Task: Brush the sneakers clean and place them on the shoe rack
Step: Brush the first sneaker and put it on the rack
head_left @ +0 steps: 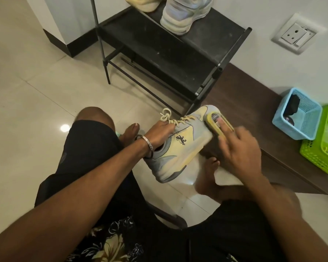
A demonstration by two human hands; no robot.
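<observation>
A yellow and grey sneaker is held up in the air above the person's knees, toe pointing toward one o'clock. The left hand is pushed into the shoe's opening, fingers hidden inside, its wrist at the collar, so the sneaker hangs from that hand with its heel at six o'clock. The right hand, blurred, grips a yellow brush with one finger laid along its back; the brush lies against the toe, at one o'clock from the left hand. At twelve o'clock stands the black shoe rack, bearing a pale grey sneaker and a yellowish shoe, cut by the frame. At three o'clock sit a blue basket and a green basket, touching.
</observation>
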